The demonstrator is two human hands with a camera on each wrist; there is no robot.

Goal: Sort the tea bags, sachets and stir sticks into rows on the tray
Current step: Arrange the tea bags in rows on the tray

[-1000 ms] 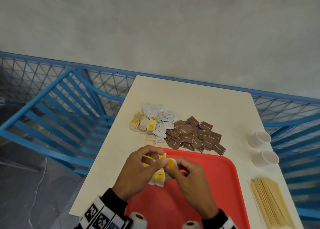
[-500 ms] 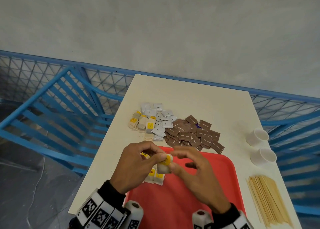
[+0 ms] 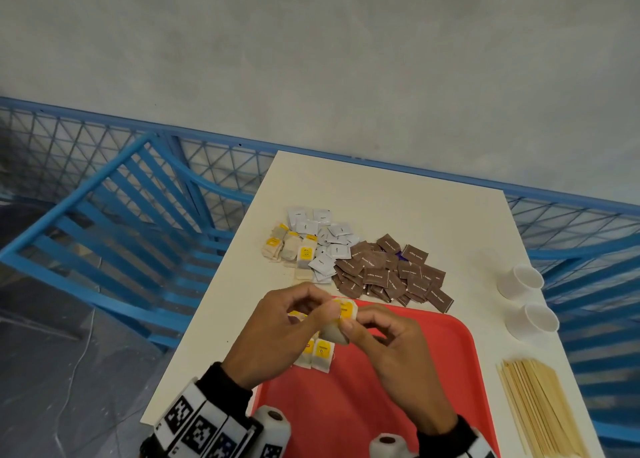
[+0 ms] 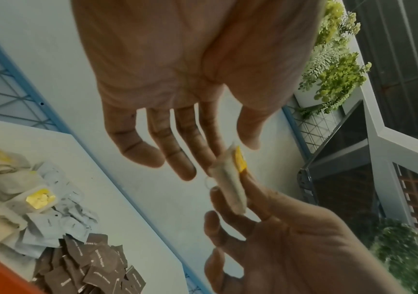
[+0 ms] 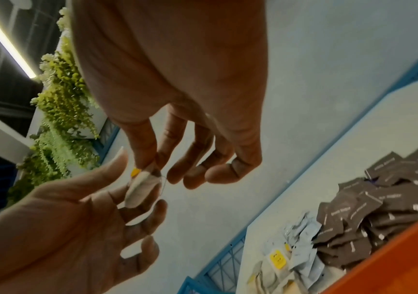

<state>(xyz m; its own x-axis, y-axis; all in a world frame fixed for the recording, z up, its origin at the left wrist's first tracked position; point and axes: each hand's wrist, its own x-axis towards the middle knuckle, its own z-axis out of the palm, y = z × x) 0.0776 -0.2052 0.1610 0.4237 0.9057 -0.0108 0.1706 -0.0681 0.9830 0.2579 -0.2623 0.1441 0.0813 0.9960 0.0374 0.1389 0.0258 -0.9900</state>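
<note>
Both hands met above the far left corner of the red tray (image 3: 398,405), which lay on the white desk (image 3: 398,208). The left hand (image 3: 277,336) and the right hand (image 3: 391,350) each pinched the same tea bag (image 3: 341,322) between thumb and fingertips, so both grips were narrow and closed on it. The tea bag carried a yellow tag and was held clear of the tray surface. In the left wrist view, the remaining left fingers (image 4: 170,147) were spread and loose.

Two tea bags (image 3: 317,353) lay side by side on the tray, just below the hands. Beyond the tray, three heaps sat on the desk: loose tea bags (image 3: 294,249), white sachets (image 3: 322,236) and brown sachets (image 3: 391,274), the heaps touching one another. The stir sticks (image 3: 540,412) lay in a bundle on the desk to the right of the tray. Two white cups (image 3: 523,298) stood near the right desk edge.
</note>
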